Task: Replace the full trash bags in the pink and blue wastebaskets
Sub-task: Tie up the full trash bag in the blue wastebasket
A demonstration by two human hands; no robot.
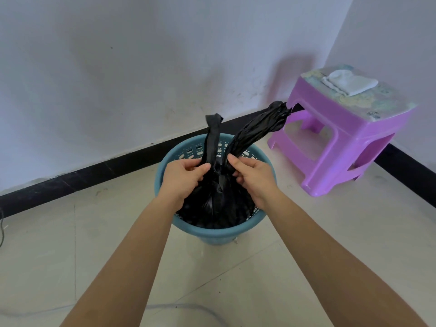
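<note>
A blue wastebasket (212, 234) with a perforated wall stands on the tiled floor by the wall. A full black trash bag (217, 199) sits inside it, its top gathered into a knot with two twisted tails sticking up toward the wall. My left hand (182, 178) pinches the bag at the left of the knot. My right hand (253, 177) grips the bag at the right of the knot, at the base of the longer tail. No pink wastebasket is in view.
A purple plastic stool (342, 142) stands to the right in the corner, with a folded white cloth (351, 84) on top. A black baseboard (94, 175) runs along the white wall. A thin cable (2, 230) lies at the left edge.
</note>
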